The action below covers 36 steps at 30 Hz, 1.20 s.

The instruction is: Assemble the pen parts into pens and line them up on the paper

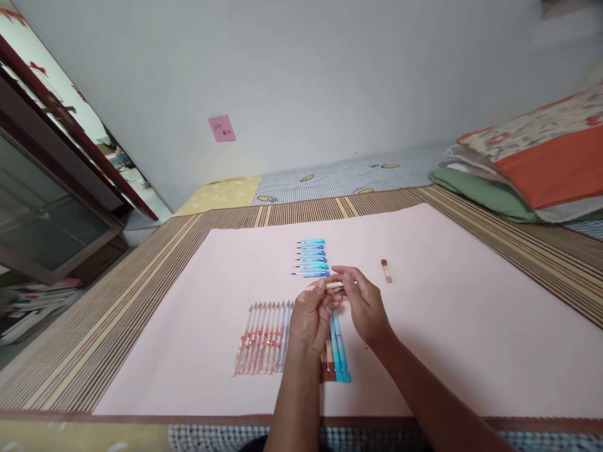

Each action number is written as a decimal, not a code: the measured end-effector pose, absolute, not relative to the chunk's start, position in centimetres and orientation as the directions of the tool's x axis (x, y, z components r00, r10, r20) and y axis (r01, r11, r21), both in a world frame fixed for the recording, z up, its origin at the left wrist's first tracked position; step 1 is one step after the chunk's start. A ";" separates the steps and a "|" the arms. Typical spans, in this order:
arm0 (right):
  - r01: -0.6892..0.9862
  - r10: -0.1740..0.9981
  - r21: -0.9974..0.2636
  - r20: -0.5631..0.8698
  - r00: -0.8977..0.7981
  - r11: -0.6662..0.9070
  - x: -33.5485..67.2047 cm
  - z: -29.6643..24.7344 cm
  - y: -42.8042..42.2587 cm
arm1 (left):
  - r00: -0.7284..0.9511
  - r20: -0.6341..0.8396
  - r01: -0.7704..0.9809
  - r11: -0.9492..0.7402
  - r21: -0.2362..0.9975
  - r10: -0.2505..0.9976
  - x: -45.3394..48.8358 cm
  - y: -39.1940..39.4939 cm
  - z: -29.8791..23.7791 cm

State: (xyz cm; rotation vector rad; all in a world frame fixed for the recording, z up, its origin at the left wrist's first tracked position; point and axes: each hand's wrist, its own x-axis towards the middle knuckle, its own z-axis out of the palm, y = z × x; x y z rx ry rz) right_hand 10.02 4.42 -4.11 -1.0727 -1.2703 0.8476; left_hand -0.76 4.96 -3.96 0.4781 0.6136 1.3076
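Between both hands, above the pink sheet, is a slim whitish pen (334,285) lying roughly level. My left hand (308,317) pinches its left part with thumb and fingers. The fingers of my right hand (366,307) close on its right end. Just beyond the hands lies a column of short blue pens (311,257), tips to the left. Below, a row of clear pens with pink and red patterns (261,339) runs under my left forearm. Brown pens (328,364) and light-blue pens (339,351) end that row, partly hidden. A short brown-and-peach piece (386,271) rests apart, right of my right hand.
The pink sheet (471,301) lies on a striped mat (155,276). Folded bedding (541,163) is piled at the back right, against the wall. A pink note (222,128) is stuck on the wall. A glass-panelled cabinet (42,201) stands on the left.
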 end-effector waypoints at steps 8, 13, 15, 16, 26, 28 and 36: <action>-0.041 0.936 -0.944 0.319 0.145 0.328 12.7 -4.0 6.0 | 0.109 -0.320 -0.809 0.271 0.522 0.941 -1.2 5.4 -3.7; -0.231 0.964 -0.964 0.072 0.256 0.133 16.9 -4.4 7.8 | 0.164 -0.372 -0.899 0.294 0.325 0.913 -1.7 5.6 -3.0; -0.282 0.974 -0.951 0.066 0.216 0.127 16.5 -4.3 7.8 | 0.198 -0.375 -0.903 0.317 0.289 0.906 -1.5 5.6 -3.1; -0.271 0.976 -0.952 0.091 0.197 0.144 15.8 -4.2 7.6 | 0.202 -0.381 -0.900 0.324 0.290 0.902 -1.3 5.5 -3.1; -0.073 0.973 -0.988 0.115 0.202 0.132 15.4 -3.9 7.6 | 0.148 -0.354 -0.895 0.277 0.349 0.924 -1.7 5.5 -3.1; 0.316 0.904 -0.947 0.181 0.387 0.054 18.2 -5.2 8.6 | 0.132 -0.344 -0.913 0.250 0.323 0.930 -2.2 5.6 -3.0; 0.469 0.870 -0.863 0.076 0.487 -0.187 22.8 -9.0 10.5 | 0.142 -0.319 -0.913 0.249 0.324 0.937 -2.6 5.8 -3.5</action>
